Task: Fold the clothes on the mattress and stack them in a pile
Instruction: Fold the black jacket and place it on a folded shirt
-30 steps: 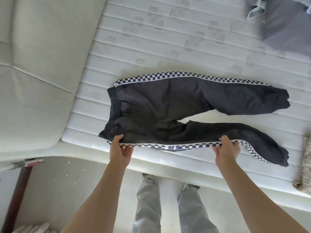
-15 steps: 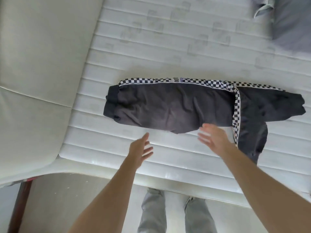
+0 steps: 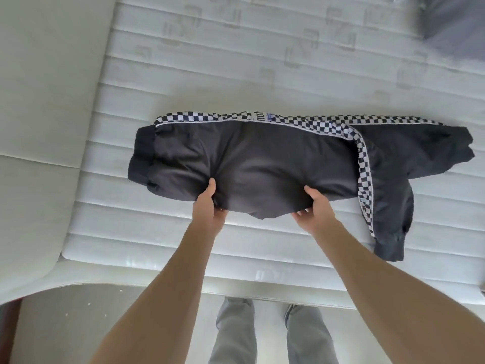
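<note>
Dark grey jogger pants [image 3: 267, 164] with a black-and-white checkered side stripe lie folded lengthwise on the white mattress [image 3: 236, 61], waistband to the left. One leg end hangs askew toward the mattress's front edge at the right. My left hand [image 3: 210, 206] pinches the near edge of the pants at the crotch bulge, thumb on top. My right hand [image 3: 315, 208] grips the same edge a little to the right, fingers under the cloth.
A grey garment [image 3: 456, 24] lies at the far right corner of the mattress. A cream padded headboard or cushion [image 3: 47, 114] borders the left side. My legs in light grey trousers [image 3: 273, 334] stand on the floor in front of the mattress.
The near leg was flipped over onto the far one, folding the pants in half. Both hands let go, then returned and took hold of the near crotch edge.
</note>
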